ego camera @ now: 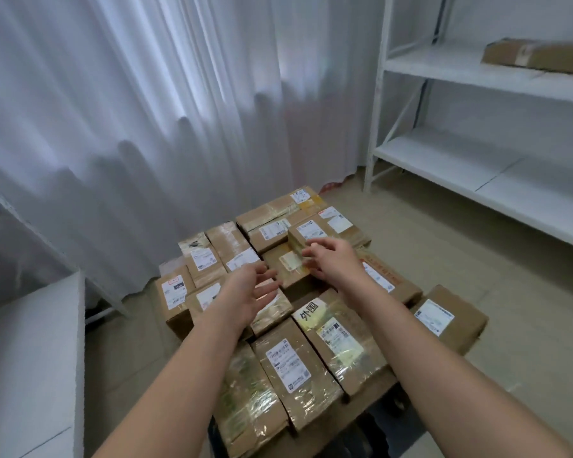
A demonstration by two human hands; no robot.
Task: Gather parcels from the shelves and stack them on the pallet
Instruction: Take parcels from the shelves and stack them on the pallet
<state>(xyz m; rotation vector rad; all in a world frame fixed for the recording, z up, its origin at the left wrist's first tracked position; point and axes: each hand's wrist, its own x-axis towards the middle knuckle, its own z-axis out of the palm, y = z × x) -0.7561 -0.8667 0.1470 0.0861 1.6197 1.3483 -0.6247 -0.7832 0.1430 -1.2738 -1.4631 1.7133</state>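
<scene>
Both hands hover over the stacked parcels (311,325), holding nothing: left hand (245,292) spread open, right hand (331,259) loosely curled just above the top box (315,231). One parcel on shelf (536,56) sits off right.

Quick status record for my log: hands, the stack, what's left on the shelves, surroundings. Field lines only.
left hand: left hand open, fingers spread over the parcels, holding nothing
right hand: right hand with loosely curled fingers at the edge of a small taped parcel in the middle of the stack; whether it grips is unclear
stack: many taped brown parcels lie flat and close together; the pallet itself is hidden under them
shelves: one brown parcel lies on the upper board of the white shelf unit
surroundings: white curtain behind the stack
</scene>
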